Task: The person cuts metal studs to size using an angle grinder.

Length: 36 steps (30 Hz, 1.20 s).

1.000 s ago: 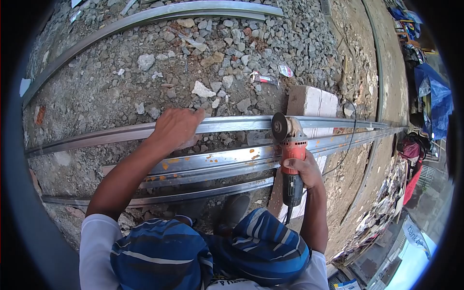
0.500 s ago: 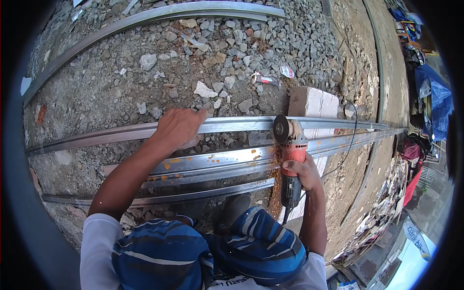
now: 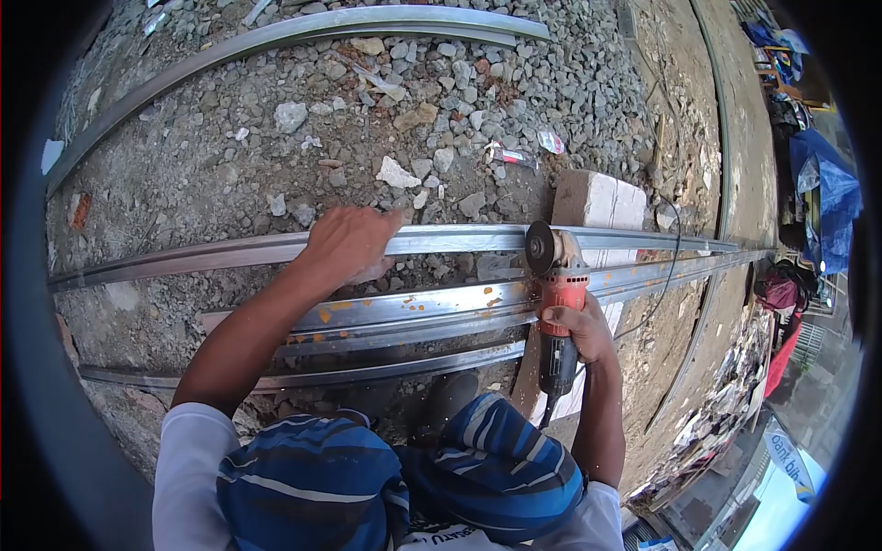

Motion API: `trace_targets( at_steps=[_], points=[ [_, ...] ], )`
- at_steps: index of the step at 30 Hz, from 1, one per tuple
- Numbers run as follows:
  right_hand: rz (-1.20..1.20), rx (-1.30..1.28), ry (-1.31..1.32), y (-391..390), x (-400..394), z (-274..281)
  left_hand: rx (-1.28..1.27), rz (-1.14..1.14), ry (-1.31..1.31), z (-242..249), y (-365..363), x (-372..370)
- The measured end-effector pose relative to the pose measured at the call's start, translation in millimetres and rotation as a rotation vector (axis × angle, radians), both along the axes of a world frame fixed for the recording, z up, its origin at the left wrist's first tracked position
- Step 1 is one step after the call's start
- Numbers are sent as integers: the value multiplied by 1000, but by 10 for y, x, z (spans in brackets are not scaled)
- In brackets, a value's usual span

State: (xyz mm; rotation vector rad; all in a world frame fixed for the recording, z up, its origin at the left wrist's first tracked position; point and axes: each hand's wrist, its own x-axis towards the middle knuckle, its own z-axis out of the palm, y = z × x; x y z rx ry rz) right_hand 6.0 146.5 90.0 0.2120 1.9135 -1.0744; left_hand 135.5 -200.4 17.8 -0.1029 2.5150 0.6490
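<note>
My left hand (image 3: pixel 351 243) is closed round a long silver metal channel (image 3: pixel 459 239), left of the grinder. In my right hand (image 3: pixel 590 331) is a red and black angle grinder (image 3: pixel 563 296), gripped by its body with the cord end toward me. Its dark cutting disc (image 3: pixel 540 246) stands upright right at the channel, overlapping it in this view. Closer to me lies a metal channel with orange rust-like spots (image 3: pixel 432 301), and nearer still another metal channel (image 3: pixel 413 367) runs beside my knees.
A pale block (image 3: pixel 602 197) sits under the channels just right of the disc. The thin black cord (image 3: pixel 677 243) loops over the ground at the right. Another channel (image 3: pixel 303 28) lies beyond, on rubble and grey gravel (image 3: pixel 588 83). A blue tarp (image 3: pixel 827 197) is at the far right.
The orange sparks that streamed down beside the grinder toward me are nearly gone. Both hands keep their holds; the whole view has shifted slightly.
</note>
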Motion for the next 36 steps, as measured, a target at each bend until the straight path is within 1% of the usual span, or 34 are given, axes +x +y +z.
trace_targets(
  at_steps=[10,27,36],
  points=[
    [26,9,-14,15,-7,-27,7,20,-1,1,4,-6],
    [-15,-46,-28,-33,-49,-18,14,7,8,-31,-4,6],
    [-27,-26,-45,-59,-75,-24,11,21,-13,-45,4,-4]
  ],
)
